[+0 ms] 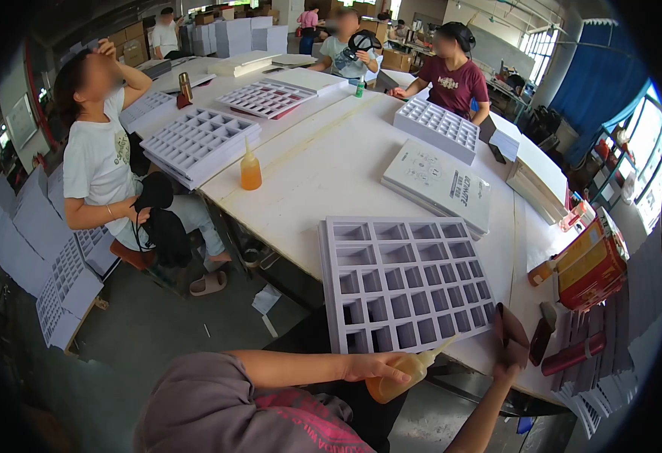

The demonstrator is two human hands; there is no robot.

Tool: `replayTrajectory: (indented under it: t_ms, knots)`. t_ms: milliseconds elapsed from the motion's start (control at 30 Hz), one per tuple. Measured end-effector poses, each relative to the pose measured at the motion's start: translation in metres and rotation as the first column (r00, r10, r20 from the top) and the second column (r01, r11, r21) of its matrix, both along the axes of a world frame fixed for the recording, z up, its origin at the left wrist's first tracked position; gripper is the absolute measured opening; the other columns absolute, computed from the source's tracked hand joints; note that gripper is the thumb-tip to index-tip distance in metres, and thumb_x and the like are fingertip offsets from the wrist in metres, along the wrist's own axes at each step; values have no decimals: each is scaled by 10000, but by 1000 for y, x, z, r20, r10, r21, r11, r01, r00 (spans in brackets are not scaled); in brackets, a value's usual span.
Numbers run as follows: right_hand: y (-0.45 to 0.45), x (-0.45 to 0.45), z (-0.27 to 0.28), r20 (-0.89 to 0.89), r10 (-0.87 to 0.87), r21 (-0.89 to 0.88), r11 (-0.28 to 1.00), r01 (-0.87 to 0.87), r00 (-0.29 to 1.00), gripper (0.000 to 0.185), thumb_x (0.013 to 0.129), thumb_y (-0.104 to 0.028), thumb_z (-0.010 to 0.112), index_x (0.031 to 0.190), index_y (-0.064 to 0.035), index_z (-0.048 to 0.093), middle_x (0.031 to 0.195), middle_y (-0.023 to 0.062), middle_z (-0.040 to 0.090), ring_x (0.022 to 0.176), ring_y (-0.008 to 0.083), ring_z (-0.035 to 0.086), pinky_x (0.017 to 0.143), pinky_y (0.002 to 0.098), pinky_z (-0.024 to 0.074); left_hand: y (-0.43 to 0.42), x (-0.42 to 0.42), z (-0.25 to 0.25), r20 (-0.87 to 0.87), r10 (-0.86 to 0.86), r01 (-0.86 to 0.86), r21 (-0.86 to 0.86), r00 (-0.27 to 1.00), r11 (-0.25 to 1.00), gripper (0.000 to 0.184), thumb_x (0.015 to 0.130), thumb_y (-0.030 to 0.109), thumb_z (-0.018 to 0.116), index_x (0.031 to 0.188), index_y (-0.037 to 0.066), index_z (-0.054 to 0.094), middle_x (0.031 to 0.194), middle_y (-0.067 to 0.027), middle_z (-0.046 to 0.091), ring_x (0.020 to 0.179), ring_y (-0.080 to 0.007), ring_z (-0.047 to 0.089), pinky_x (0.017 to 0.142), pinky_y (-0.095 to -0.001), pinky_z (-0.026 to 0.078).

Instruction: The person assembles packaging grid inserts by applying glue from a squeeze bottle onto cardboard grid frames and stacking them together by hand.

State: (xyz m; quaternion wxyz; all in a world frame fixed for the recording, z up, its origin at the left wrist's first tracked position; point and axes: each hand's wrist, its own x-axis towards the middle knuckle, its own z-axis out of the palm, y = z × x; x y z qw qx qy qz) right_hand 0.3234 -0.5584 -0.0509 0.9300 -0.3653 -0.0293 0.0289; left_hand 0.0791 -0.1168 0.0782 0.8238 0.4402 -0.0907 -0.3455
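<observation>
My left hand (380, 368) is wrapped round a squeeze bottle of amber liquid (393, 386), tilted so its pale nozzle points up and right along the near edge of a white compartment tray (381, 263). This tray lies partly over the table's front edge, with several rectangular cells. To its right, my right hand (508, 370) grips a dark brown, bent flat piece (511, 337) from below. That piece stands beside the tray's near right corner. Whether it touches the tray I cannot tell.
Across the white table (331, 156) are a second amber bottle (250, 171), a printed flat box (437, 185) and stacked trays (203, 141). At right stand a red-yellow carton (589, 260) and a maroon cylinder (572, 355). A person (104, 158) sits at left; others sit opposite.
</observation>
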Motion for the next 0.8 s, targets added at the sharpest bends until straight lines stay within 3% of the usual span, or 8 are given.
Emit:
replayTrajectory:
  t_ms: [133, 200, 467, 533, 600, 667, 767, 800]
  knots:
    - [-30, -25, -33, -47, -23, 97, 995, 28, 999, 454, 838, -179, 515, 1264, -28, 485, 1272, 121, 529, 1155, 312, 512, 1006, 441, 405, -4, 1, -4, 12, -46, 46, 23, 999, 999, 684, 805, 328, 713, 1359, 90, 388, 1224, -26, 481, 1169, -142, 433, 1003, -306, 331]
    - [15, -59, 31, -260, -170, 124, 970, 208, 950, 454, 849, -164, 495, 1286, -42, 476, 1303, 136, 510, 1191, 315, 493, 1004, 431, 409, -9, 6, -15, 18, -61, 61, 16, 998, 998, 693, 800, 334, 718, 1359, 91, 388, 1216, -24, 481, 1163, -141, 434, 999, -305, 331]
    - [-65, -25, -6, -411, -405, -162, 914, 372, 817, 439, 931, -239, 454, 1319, -35, 456, 1304, 136, 518, 1204, 308, 491, 1016, 448, 388, -8, -1, -5, -6, -54, 54, 38, 999, 998, 697, 796, 336, 722, 1355, 86, 390, 1206, -27, 483, 1156, -141, 435, 995, -303, 328]
    - [-82, -31, -1, -317, -670, -488, 722, 490, 671, 439, 904, -255, 474, 1263, -4, 509, 1240, 153, 566, 1145, 318, 536, 982, 427, 409, -6, -3, -5, -22, -54, 55, 45, 998, 998, 703, 794, 339, 724, 1356, 85, 388, 1206, -29, 483, 1159, -142, 433, 999, -304, 323]
    - [-98, -40, 12, -19, -858, -824, 304, 478, 513, 425, 884, -268, 475, 1183, 18, 568, 1176, 188, 598, 1079, 337, 574, 938, 409, 430, -4, -3, -5, -33, -57, 58, 50, 998, 997, 711, 790, 344, 728, 1357, 84, 386, 1209, -30, 481, 1163, -145, 428, 1003, -305, 316]
    - [-101, -43, 26, 353, -851, -909, -212, 360, 389, 429, 863, -281, 476, 1104, 41, 626, 1112, 224, 630, 1013, 356, 611, 894, 391, 452, -4, -2, -2, -27, -56, 58, 55, 998, 997, 719, 786, 347, 732, 1359, 86, 383, 1213, -33, 478, 1166, -148, 425, 1005, -307, 313]
    - [-117, -41, 16, 289, -676, -944, -321, 81, 678, 455, 885, -316, 458, 1105, 48, 621, 1096, 241, 627, 1002, 376, 609, 851, 400, 464, -7, -1, -4, -15, -64, 65, 62, 998, 996, 728, 783, 350, 735, 1362, 89, 378, 1215, -37, 475, 1170, -153, 422, 1006, -311, 311]
    - [-123, -37, 13, 275, -647, -952, -286, 108, 711, 463, 885, -325, 463, 1106, 52, 618, 1087, 241, 630, 992, 383, 610, 841, 403, 465, -9, -1, -6, -12, -69, 69, 63, 998, 996, 731, 782, 351, 736, 1362, 90, 376, 1216, -38, 474, 1171, -155, 421, 1007, -312, 311]
